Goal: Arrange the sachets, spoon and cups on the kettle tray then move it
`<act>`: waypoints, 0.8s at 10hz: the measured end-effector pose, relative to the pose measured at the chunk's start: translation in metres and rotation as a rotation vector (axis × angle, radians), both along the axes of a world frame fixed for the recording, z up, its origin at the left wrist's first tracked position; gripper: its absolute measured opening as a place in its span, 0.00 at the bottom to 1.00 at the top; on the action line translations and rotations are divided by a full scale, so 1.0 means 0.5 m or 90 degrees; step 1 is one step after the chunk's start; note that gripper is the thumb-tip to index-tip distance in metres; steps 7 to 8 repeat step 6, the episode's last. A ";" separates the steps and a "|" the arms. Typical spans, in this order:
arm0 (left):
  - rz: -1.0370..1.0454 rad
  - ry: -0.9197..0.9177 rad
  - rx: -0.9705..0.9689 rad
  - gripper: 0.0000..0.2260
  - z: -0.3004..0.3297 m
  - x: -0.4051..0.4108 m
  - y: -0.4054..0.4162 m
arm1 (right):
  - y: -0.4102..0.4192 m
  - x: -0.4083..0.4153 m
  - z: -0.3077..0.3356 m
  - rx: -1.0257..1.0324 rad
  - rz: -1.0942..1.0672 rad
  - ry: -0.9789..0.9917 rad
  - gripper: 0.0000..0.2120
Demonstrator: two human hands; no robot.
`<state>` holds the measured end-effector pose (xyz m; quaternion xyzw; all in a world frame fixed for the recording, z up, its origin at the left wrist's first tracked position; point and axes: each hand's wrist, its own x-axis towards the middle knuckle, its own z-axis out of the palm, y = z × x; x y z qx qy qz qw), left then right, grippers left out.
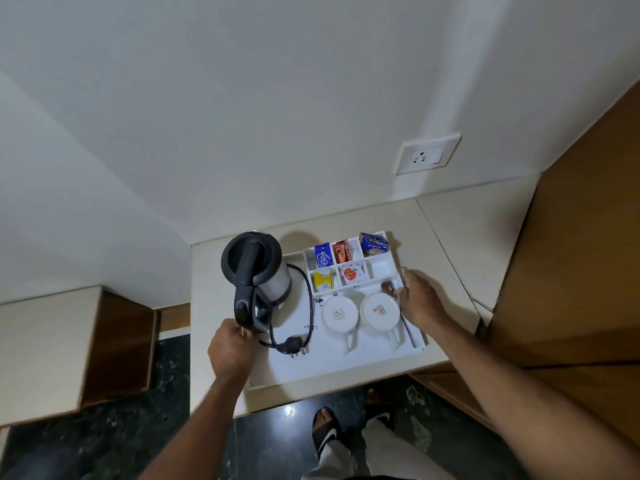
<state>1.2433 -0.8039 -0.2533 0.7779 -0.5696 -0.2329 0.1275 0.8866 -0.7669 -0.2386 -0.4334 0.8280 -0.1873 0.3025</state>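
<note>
Gripping: both hands sit on opposite sides of the white kettle tray (346, 362), which rests on the pale counter (446, 216) in the wall corner — a hold that reads as readiness to shift the tray.
Left hand: the left hand (230, 348) is curled over the tray's left rim, just beside the kettle's handle; the fingers look closed on the edge, though blur hides the exact grip.
Kettle: the kettle (258, 271) stands upright at the tray's far left, its cord and plug (292, 344) looped loosely on the tray floor, probably so nothing trails when the tray goes.
Sachets: the sachets (341, 252) stand sorted in the divided compartments along the far edge, one sort to each, which would keep them from sliding; the near-right compartment looks empty.
Cups: two white cups (358, 313) lie upside down side by side, near the compartments, handles pointing to the near side.
Spoon: the spoon (396, 306) lies along the tray's right side — its bowl is just beside the fingertips.
Right hand: the right hand (420, 299) has its fingers bent over the tray's right rim, seemingly clasping it.
Progress: arranging appears finished; moving the tray seems the step at hand.
Risk: the tall kettle could tip if the tray tilts.
</note>
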 end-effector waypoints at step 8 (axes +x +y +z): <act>-0.210 -0.141 -0.359 0.35 0.366 -0.001 -0.160 | -0.135 0.072 0.308 -0.464 0.152 0.315 0.29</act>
